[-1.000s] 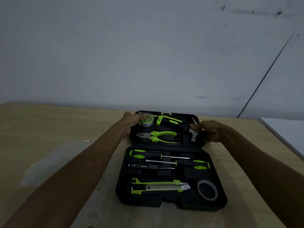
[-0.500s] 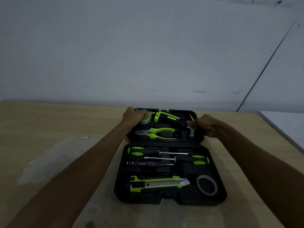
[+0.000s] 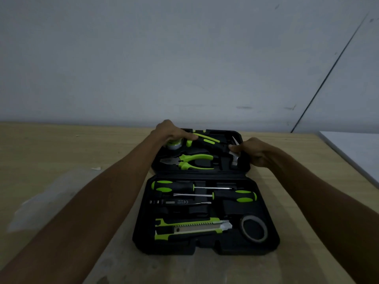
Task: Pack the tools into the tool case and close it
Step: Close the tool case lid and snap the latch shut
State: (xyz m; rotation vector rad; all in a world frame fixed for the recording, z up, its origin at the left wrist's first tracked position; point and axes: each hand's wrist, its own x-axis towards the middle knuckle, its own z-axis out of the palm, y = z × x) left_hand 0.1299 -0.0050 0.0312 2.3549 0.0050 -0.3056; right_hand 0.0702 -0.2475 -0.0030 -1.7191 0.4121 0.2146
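Black tool case (image 3: 205,248) lies open on the wooden table (image 3: 61,152), far half tilted up a little. Left hand (image 3: 170,131) is curled over that half's far left corner, above the tape measure (image 3: 174,144); right hand (image 3: 253,151) grips its right edge, fingers touching the hammer (image 3: 235,158). Pliers (image 3: 190,161) sit in the far half; screwdrivers (image 3: 174,186), utility knife (image 3: 190,228) and tape roll (image 3: 254,228) in the near half.
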